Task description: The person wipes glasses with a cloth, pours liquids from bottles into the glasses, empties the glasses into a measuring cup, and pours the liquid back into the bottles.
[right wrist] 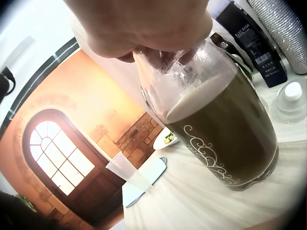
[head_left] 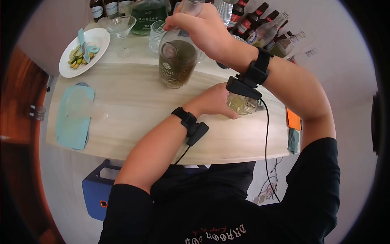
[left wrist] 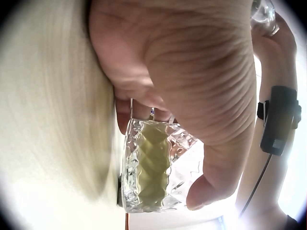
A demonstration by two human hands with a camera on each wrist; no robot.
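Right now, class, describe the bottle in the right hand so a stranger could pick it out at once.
Above the pale table, find the right hand. It grips a clear bottle by the neck. Unlike the brown bottles behind, this one shows white scrollwork and murky greenish liquid.

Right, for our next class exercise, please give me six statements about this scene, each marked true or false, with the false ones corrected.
1. The right hand grips the large glass bottle at its upper end. True.
2. The tumbler in the left hand is empty. False: it contains a yellowish-green liquid.
3. The white plate is at the right end of the table. False: it is towards the left end.
4. Pieces of food lie on the plate. True.
5. The liquid in the large bottle is colourless. False: it is dark, brownish green.
6. Dark bottles with red labels stand on the table's far side. True.
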